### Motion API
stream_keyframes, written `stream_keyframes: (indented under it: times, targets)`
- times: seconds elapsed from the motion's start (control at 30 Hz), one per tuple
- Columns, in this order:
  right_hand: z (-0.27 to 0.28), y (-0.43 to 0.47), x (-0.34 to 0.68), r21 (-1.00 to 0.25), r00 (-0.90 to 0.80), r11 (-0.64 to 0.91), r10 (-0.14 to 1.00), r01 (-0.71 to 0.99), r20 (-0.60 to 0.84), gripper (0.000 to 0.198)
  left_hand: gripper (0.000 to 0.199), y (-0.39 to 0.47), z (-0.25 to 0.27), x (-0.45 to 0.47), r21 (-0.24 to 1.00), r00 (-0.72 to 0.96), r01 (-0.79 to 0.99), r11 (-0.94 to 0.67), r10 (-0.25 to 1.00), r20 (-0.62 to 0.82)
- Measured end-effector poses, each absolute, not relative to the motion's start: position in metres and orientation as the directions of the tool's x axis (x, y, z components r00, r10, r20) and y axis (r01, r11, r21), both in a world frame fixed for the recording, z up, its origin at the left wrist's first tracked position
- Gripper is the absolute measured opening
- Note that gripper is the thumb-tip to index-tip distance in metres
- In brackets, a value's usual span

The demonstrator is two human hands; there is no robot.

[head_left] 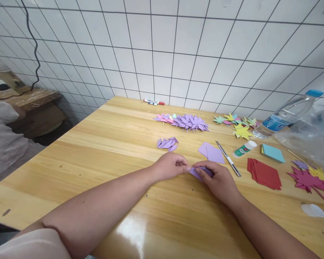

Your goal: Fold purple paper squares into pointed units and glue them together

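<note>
Between my hands is a piece of purple paper (pixel 196 174), held just above or on the wooden table. My left hand (pixel 171 166) pinches its left tip between thumb and fingers. Across its right part, my right hand (pixel 217 178) grips it with the thumb in front and the fingers behind, hiding much of it. Beyond my left hand lie several folded purple paper pieces (pixel 167 143). Flat purple paper squares (pixel 212 151) rest behind my right hand, with a utility knife (pixel 228 158) beside them.
Purple paper leaves (pixel 190 122) are heaped near the wall. On the right are a glue stick (pixel 244 148), red paper squares (pixel 264 174), blue paper squares (pixel 272 153), a water bottle (pixel 284 117) and a magenta paper leaf (pixel 307 178). A marker (pixel 153 102) lies at the back; another person (pixel 8 140) sits left.
</note>
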State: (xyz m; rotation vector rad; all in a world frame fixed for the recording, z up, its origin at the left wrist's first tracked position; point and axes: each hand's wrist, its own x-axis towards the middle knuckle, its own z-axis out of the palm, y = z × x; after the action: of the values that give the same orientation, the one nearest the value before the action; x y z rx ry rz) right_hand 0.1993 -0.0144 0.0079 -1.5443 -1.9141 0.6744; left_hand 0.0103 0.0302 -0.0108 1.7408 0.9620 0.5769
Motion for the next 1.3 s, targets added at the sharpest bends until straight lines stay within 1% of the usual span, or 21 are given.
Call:
stream_keyframes:
  times: [0.13, 0.3, 0.37, 0.47, 0.6, 0.73, 0.87, 0.97, 1.03, 1.17, 1.3]
  targets:
    - [0.009, -0.015, 0.199, -0.711, -0.162, 0.17, 0.983, 0.682, 0.08, 0.022, 0.026, 0.028, -0.016, 0.012, 0.91, 0.519, 0.362, -0.202, 0.854, -0.017]
    - [0.009, -0.014, 0.197, -0.717, -0.214, 0.155, 0.977, 0.679, 0.008, 0.02, 0.023, 0.026, -0.018, 0.012, 0.908, 0.545, 0.347, -0.235, 0.839, 0.009]
    - [0.009, -0.014, 0.196, -0.712, -0.228, 0.16, 0.974, 0.684, 0.0, 0.02, 0.021, 0.024, -0.017, 0.012, 0.893, 0.547, 0.366, -0.263, 0.837, 0.022]
    - [0.009, -0.015, 0.196, -0.702, -0.236, 0.178, 0.972, 0.69, 0.015, 0.019, 0.019, 0.022, -0.014, 0.012, 0.842, 0.546, 0.424, -0.333, 0.836, 0.055]
    - [0.008, -0.016, 0.196, -0.701, -0.259, 0.213, 0.965, 0.681, 0.041, 0.018, 0.017, 0.019, -0.011, 0.012, 0.784, 0.572, 0.461, -0.416, 0.815, 0.096]
    - [0.006, -0.015, 0.198, -0.721, -0.29, 0.23, 0.956, 0.653, 0.041, 0.022, 0.015, 0.019, -0.011, 0.01, 0.76, 0.573, 0.48, -0.437, 0.813, 0.105]
    - [0.006, -0.012, 0.203, -0.749, -0.279, 0.189, 0.96, 0.635, 0.006, 0.027, 0.014, 0.021, -0.01, 0.009, 0.729, 0.563, 0.51, -0.457, 0.818, 0.119]
    - [0.005, -0.011, 0.205, -0.736, -0.281, 0.209, 0.959, 0.645, 0.026, 0.028, 0.014, 0.021, -0.007, 0.009, 0.697, 0.556, 0.54, -0.472, 0.822, 0.125]
    - [0.005, -0.01, 0.205, -0.706, -0.293, 0.248, 0.954, 0.664, 0.06, 0.027, 0.014, 0.02, -0.006, 0.009, 0.692, 0.55, 0.552, -0.465, 0.827, 0.118]
    - [0.005, -0.011, 0.204, -0.659, -0.28, 0.286, 0.953, 0.695, 0.119, 0.027, 0.016, 0.02, -0.005, 0.01, 0.719, 0.55, 0.54, -0.438, 0.83, 0.092]
    - [0.008, -0.014, 0.2, -0.678, -0.281, 0.278, 0.954, 0.681, 0.11, 0.026, 0.019, 0.02, -0.007, 0.01, 0.722, 0.576, 0.512, -0.466, 0.81, 0.113]
